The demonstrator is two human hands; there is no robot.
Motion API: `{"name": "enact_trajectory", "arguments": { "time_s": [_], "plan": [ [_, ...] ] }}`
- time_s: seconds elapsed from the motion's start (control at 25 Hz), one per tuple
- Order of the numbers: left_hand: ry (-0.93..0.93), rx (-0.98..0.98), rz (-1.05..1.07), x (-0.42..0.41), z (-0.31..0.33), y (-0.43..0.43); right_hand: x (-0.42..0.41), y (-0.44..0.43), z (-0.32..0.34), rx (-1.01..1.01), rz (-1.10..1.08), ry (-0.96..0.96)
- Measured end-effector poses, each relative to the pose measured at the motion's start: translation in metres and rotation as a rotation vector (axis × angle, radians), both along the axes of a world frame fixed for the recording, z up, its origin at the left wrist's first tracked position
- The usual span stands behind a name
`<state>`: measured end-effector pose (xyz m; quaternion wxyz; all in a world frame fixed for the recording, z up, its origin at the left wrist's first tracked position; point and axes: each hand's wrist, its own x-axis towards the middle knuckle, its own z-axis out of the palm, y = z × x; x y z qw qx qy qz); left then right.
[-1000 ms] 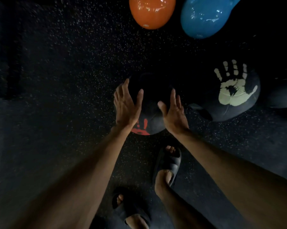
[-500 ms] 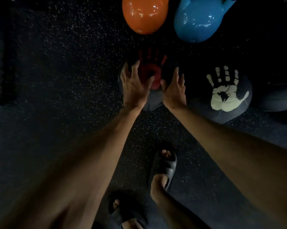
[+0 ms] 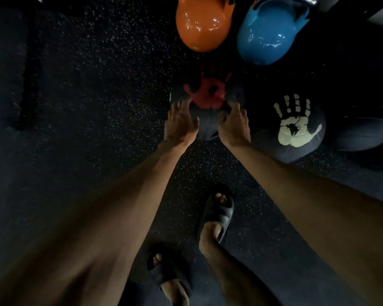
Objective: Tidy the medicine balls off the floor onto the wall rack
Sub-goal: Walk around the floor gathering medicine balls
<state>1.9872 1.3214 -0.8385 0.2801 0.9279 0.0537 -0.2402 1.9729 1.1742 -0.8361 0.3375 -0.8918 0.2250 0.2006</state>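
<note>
We reach down with both arms toward a dark medicine ball (image 3: 208, 127) marked with a red handprint (image 3: 208, 92), which sits on the speckled black floor (image 3: 97, 85). Our left hand (image 3: 180, 122) lies against the ball's left side and our right hand (image 3: 234, 124) against its right side, fingers spread and curved over the surface, so the ball sits between our palms. Both hands are open and cupped around it rather than closed into fists; we cannot tell whether the ball is lifted off the floor.

Just to the right of our right hand lies a second dark ball (image 3: 296, 133) with a pale handprint on top, and farther right a third dark ball (image 3: 362, 133) is partly visible at the edge. Beyond our fingertips stand an orange kettlebell (image 3: 203, 23) and, beside it to the right, a blue kettlebell (image 3: 267, 34), both glossy, close to the ball we hold.

Below our forearms, our feet wear black slide sandals: the right sandal (image 3: 219, 213) is nearer the ball, the left sandal (image 3: 170, 268) is further back.
</note>
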Motion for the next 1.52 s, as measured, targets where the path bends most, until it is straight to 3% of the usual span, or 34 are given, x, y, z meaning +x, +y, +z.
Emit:
{"name": "enact_trajectory", "arguments": {
  "time_s": [0.2,0.36,0.56,1.16,1.52],
  "plan": [
    [0.184,0.163,-0.119,-0.055,0.062,0.058,-0.053,0.043,0.058,-0.061,0.317,0.079],
    [0.324,0.184,-0.195,-0.133,0.104,0.106,-0.116,0.080,0.097,-0.055,0.381,0.123],
    [0.305,0.124,-0.193,-0.232,0.128,0.157,-0.200,0.124,0.134,-0.067,0.402,0.169],
    [0.303,0.100,0.107,-0.583,0.107,0.262,-0.527,0.201,0.142,-0.135,0.649,0.194],
    [0.405,0.096,0.231,-0.838,0.096,0.312,-0.747,0.258,0.113,0.001,0.776,0.288]
  ]
}}
